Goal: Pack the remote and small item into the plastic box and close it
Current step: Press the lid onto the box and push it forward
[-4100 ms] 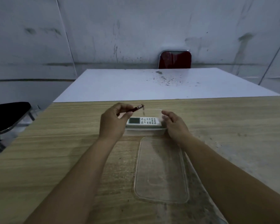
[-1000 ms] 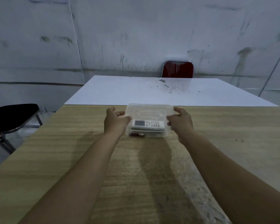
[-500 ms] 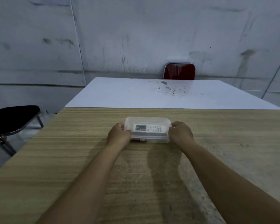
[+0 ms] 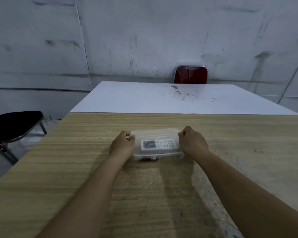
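Observation:
A clear plastic box lies on the wooden table with its clear lid on top. Through the lid I see the white remote, screen to the left. A small dark cylindrical item shows through the box's near wall. My left hand is curled against the box's left end, fingers on the lid's edge. My right hand is curled on the right end in the same way.
The wooden table stretches toward me, with a dusty grey patch on its right. Beyond it lies a white tabletop with dark specks. A red chair stands at the far wall, a black chair at the left.
Four seconds ago the lid lay on the table and my left hand held the small item over the box. Now the item is inside, the lid is on, and both hands press its ends.

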